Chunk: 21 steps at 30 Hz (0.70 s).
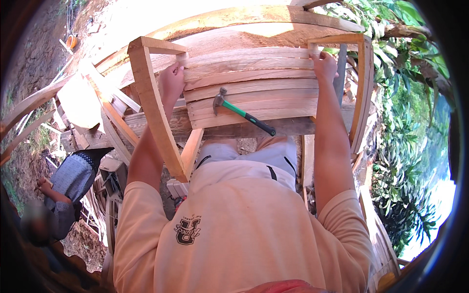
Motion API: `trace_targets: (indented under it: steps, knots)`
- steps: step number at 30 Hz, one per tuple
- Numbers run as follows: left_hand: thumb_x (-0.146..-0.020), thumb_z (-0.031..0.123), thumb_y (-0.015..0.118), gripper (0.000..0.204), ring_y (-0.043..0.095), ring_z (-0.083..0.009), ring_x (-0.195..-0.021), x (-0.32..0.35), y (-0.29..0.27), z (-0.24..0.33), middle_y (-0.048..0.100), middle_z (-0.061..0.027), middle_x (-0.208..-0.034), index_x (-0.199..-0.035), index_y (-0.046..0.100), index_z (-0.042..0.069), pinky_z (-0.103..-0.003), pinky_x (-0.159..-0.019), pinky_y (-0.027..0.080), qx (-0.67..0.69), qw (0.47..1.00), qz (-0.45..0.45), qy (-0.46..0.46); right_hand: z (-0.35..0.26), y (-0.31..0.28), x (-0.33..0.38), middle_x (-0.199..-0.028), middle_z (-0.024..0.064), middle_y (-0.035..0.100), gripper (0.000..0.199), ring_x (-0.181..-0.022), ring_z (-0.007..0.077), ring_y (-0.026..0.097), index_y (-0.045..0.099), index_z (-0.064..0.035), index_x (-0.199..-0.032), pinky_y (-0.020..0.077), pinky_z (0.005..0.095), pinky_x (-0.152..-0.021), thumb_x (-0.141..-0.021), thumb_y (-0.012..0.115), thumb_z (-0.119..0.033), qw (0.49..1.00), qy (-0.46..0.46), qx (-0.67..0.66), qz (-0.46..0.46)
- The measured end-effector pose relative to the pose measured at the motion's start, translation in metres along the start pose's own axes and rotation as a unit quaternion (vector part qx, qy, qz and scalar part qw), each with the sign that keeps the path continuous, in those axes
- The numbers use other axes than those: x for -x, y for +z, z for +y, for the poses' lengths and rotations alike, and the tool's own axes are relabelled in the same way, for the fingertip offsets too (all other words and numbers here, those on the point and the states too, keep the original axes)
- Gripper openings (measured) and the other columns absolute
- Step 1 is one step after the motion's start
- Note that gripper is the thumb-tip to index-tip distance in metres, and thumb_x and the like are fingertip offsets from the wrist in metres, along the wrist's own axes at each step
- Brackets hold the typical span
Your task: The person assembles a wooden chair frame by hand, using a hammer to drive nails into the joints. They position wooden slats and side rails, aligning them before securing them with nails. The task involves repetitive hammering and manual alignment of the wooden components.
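A row of pale wooden slats lies across a wooden frame in front of me. My left hand grips the left end of one of the upper slats. My right hand holds the right end of the same slat by the frame's right post. A claw hammer with a green and black handle rests loose on the lower slats, between my arms. Neither hand touches it.
Loose boards and offcuts pile up at the left. Another person in a grey top crouches at the lower left. Leafy plants fill the right side. Bare sunlit ground lies beyond the frame.
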<state>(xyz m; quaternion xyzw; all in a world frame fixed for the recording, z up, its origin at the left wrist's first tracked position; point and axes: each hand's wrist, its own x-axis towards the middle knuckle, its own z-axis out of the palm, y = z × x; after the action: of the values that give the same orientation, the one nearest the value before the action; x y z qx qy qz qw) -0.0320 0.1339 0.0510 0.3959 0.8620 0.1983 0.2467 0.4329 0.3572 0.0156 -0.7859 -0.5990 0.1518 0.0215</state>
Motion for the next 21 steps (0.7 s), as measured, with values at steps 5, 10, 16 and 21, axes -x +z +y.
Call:
trace_targets:
  steps: [5, 10, 16, 21]
  knots:
    - [-0.094, 0.019, 0.068, 0.033, 0.07, -0.0158, -0.078, 0.003, -0.009, 0.005, 0.077, -0.0149, -0.089, -0.123, 0.074, 0.003, -0.033, -0.073, 0.053, 0.101, 0.994, 0.025, -0.029, 0.017, 0.011, -0.01, -0.101, 0.0166, 0.074, 0.059, -0.101, 0.0326, 0.069, 0.075, 0.0003, -0.112, 0.0536, 0.0427, -0.091, -0.077, 0.084, -0.047, 0.997, -0.069, -0.028, 0.029]
    - [-0.093, 0.016, 0.069, 0.032, 0.069, -0.0136, -0.084, 0.013, -0.025, 0.015, 0.078, -0.0115, -0.095, -0.12, 0.075, 0.0, -0.03, -0.08, 0.053, 0.167, 0.98, -0.032, -0.103, 0.015, 0.017, -0.011, -0.106, 0.0172, 0.075, 0.061, -0.103, 0.0321, 0.071, 0.074, 0.0007, -0.114, 0.0538, 0.0433, -0.093, -0.078, 0.084, -0.047, 0.996, -0.079, -0.04, 0.025]
    - [-0.092, 0.016, 0.069, 0.032, 0.069, -0.0146, -0.086, 0.014, -0.022, 0.019, 0.078, -0.0131, -0.098, -0.118, 0.075, -0.002, -0.03, -0.081, 0.053, 0.173, 0.979, -0.021, -0.101, 0.019, 0.013, -0.011, -0.104, 0.0175, 0.075, 0.061, -0.102, 0.0321, 0.071, 0.075, 0.0013, -0.112, 0.0537, 0.0429, -0.093, -0.077, 0.085, -0.048, 0.996, -0.077, -0.049, 0.021]
    - [-0.092, 0.017, 0.07, 0.033, 0.067, -0.0131, -0.081, 0.011, -0.017, 0.009, 0.076, -0.0116, -0.092, -0.118, 0.075, -0.003, -0.03, -0.076, 0.053, 0.162, 0.983, -0.01, -0.087, 0.014, 0.011, -0.008, -0.104, 0.0195, 0.076, 0.062, -0.099, 0.0332, 0.072, 0.075, 0.0024, -0.113, 0.0547, 0.0425, -0.091, -0.076, 0.086, -0.046, 0.994, -0.076, -0.076, 0.012]
